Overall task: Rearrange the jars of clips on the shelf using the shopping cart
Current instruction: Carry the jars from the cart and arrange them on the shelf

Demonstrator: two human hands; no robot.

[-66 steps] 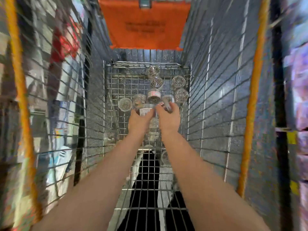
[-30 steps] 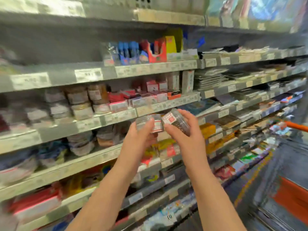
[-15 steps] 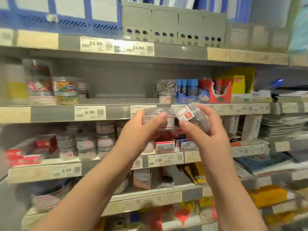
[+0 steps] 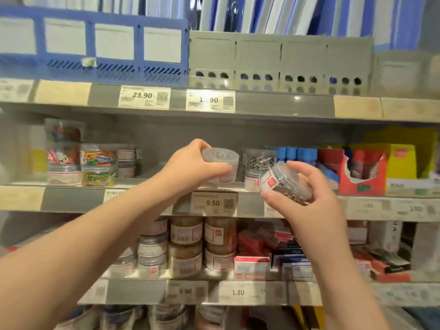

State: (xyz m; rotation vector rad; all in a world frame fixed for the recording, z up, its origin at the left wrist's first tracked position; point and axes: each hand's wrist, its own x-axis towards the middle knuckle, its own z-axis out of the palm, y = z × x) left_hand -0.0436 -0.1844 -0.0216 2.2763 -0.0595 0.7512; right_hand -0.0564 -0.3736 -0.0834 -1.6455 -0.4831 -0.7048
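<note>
Clear jar (image 4: 220,166) stands upright in the head view, gripped from the side and top by the left hand (image 4: 190,163) at the front edge of the middle shelf (image 4: 71,198), just above a 9.50 price tag (image 4: 213,203); whether its base rests there is unclear. The right hand (image 4: 307,203), apart from the left and lower, clasps a tilted jar (image 4: 285,184) of metal clips. Between the hands a shelf jar (image 4: 256,167) of metal clips stands; coloured-clip jars (image 4: 98,164) stand well left of the left hand.

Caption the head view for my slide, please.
Left hand holds a clear jar at the front edge of the shelf; right hand holds a tilted jar of silver clips beside it.
</note>
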